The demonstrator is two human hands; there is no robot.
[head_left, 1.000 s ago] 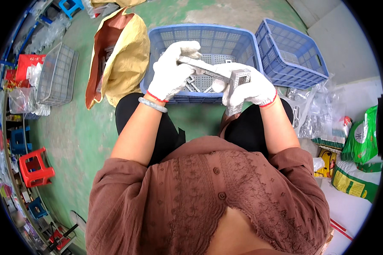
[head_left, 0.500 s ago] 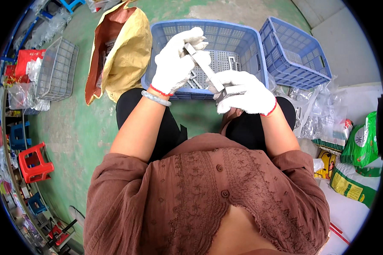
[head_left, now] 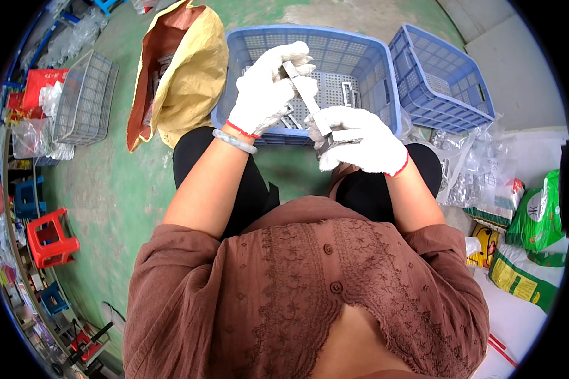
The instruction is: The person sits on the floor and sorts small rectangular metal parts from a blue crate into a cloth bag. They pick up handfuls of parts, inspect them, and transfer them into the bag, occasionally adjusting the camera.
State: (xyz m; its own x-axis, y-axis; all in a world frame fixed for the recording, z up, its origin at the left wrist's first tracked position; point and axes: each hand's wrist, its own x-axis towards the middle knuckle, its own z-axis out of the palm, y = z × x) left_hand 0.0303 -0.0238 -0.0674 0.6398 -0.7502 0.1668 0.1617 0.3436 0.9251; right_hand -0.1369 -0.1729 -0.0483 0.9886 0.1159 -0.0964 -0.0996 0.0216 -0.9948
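Both my hands wear white knit gloves with red cuffs and are raised over the near part of a blue plastic crate (head_left: 335, 36). My left hand (head_left: 267, 88) is closed on the upper end of a flat grey metal bar (head_left: 308, 98), which slants down to the right. At the bar's lower end, my right hand (head_left: 363, 140) has its fingers closed round a short grey metal piece (head_left: 348, 135). Whether this piece and the bar are joined I cannot tell, as the glove covers their meeting point. Inside the crate lie a few grey metal frames (head_left: 348, 93).
Left of the crate stands an open yellow woven sack (head_left: 193, 76) with metal parts inside. A second blue crate (head_left: 449, 107) is on the right, near clear plastic bags (head_left: 477, 167) of parts. Farther left are a grey crate (head_left: 85, 98) and a red stool (head_left: 52, 237).
The bar tilts a little more upright between my hands, and its upper end has shifted slightly right. Both hands keep their hold. The whole view has moved slightly.
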